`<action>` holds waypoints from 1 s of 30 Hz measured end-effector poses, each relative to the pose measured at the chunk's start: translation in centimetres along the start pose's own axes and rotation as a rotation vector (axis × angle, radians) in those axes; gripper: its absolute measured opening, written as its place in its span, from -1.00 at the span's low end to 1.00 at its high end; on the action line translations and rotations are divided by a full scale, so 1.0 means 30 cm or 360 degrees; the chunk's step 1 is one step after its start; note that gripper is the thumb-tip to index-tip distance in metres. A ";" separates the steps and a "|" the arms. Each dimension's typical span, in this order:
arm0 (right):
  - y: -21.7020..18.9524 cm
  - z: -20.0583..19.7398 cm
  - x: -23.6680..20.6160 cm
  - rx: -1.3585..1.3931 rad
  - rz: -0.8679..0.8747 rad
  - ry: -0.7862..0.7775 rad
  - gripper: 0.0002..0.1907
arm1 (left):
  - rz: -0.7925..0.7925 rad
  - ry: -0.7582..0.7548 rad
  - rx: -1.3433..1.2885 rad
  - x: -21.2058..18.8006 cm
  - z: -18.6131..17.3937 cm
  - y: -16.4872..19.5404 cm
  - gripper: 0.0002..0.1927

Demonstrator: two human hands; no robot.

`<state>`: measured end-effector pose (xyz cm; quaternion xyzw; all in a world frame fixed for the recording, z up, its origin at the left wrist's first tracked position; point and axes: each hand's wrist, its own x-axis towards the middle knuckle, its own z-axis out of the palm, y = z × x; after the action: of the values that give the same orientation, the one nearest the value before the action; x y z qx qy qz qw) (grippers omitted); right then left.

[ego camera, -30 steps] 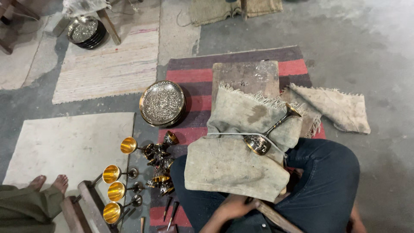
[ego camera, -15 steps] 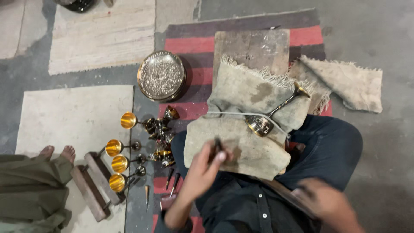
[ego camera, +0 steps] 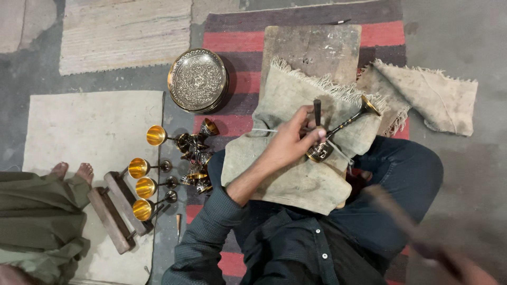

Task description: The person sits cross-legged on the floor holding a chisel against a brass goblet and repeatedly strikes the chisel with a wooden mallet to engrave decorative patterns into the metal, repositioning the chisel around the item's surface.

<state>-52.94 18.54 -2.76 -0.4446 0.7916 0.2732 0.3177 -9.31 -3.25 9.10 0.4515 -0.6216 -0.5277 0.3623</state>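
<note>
Since half a second ago the left hand (ego camera: 290, 143) has come forward from the lap edge onto the goblet, and the right arm has swung out low to the right.

Left fingers (ego camera: 305, 138) are now closed round a dark punch (ego camera: 317, 112), held upright with its tip at the bowl of a brass goblet (ego camera: 338, 131). That goblet lies on its side on a burlap cloth (ego camera: 296, 174) over the lap, with its bowl under the hand and its foot pointing up and to the right.

Judging by its look, the goblet is rigid metal, fairly light, smooth and likely to roll on the soft cloth. Its thin stem seems the weak spot, so the bowl would be the steadier place to hold it. The punch looks stiff and narrow and calls for a firm pinch near the middle.

The right hand (ego camera: 465, 269) is a motion blur at the lower right corner, with something long and dark (ego camera: 396, 211) streaked above it; whether its fingers are closed cannot be told. The left hand hides most of the goblet's bowl and the punch tip.

More goblets (ego camera: 145, 171) and an embossed round tray (ego camera: 198, 80) lie on the floor to the left, beside another person's bare feet (ego camera: 71, 171).
</note>
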 end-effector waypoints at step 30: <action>-0.566 -0.857 -0.230 0.0254 -0.1534 0.1010 -0.36 | 0.0309 -0.0079 0.0322 -0.002 0.012 -0.057 -0.41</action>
<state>-41.96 -3.91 16.52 -0.7895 0.5746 -0.1093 0.1859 -9.33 -3.14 7.35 0.4103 -0.7212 -0.4357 0.3487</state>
